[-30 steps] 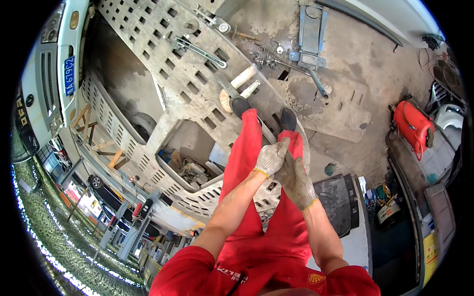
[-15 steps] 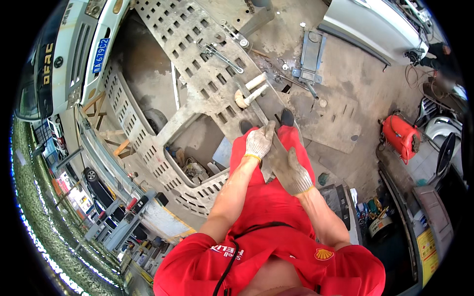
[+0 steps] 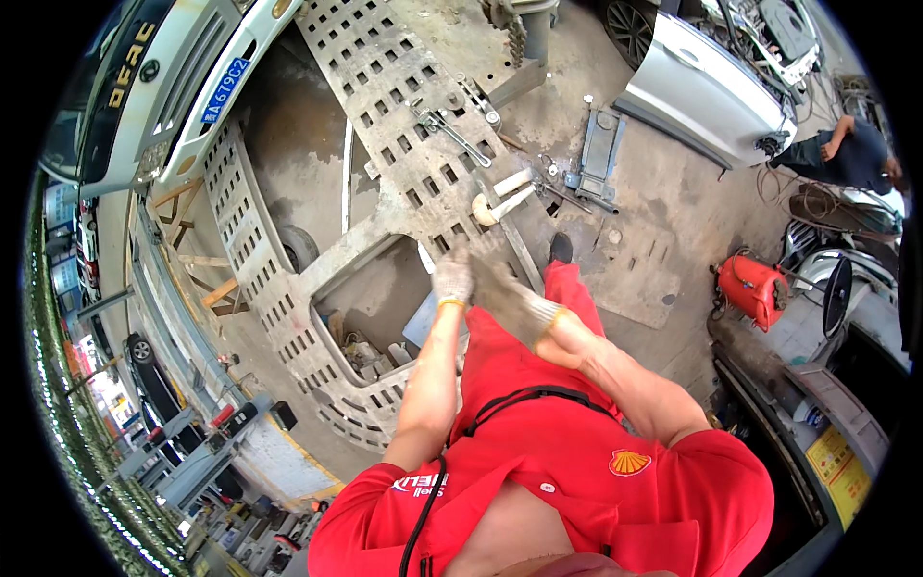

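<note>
Both hands wear pale knitted gloves with darkened palms and meet in front of my red trousers, over the slotted metal platform (image 3: 361,216). My left hand (image 3: 452,279) is closed, its fingers smeared by motion; what they hold, if anything, I cannot make out. My right hand (image 3: 524,310) reaches across toward the left fingertips, its dark glove blurred, so its grip is unclear. Just beyond the hands a flat grey metal bar (image 3: 524,258) lies along the platform. Farther up rest a bent cream-coloured pipe (image 3: 500,200) and a long metal tool (image 3: 452,135).
A blue-grey floor jack (image 3: 596,159) stands beyond the platform. A silver car door (image 3: 707,87) is at far right, with a person (image 3: 851,154) nearby. A red tank (image 3: 752,288) stands at right. The platform opening (image 3: 380,288) lies at left; a white truck (image 3: 183,87) is at far left.
Both hands have moved left, away from the flat strip between my legs. The right hand has swung across toward the left one. The whole view has shifted, and more of the person at right shows.
</note>
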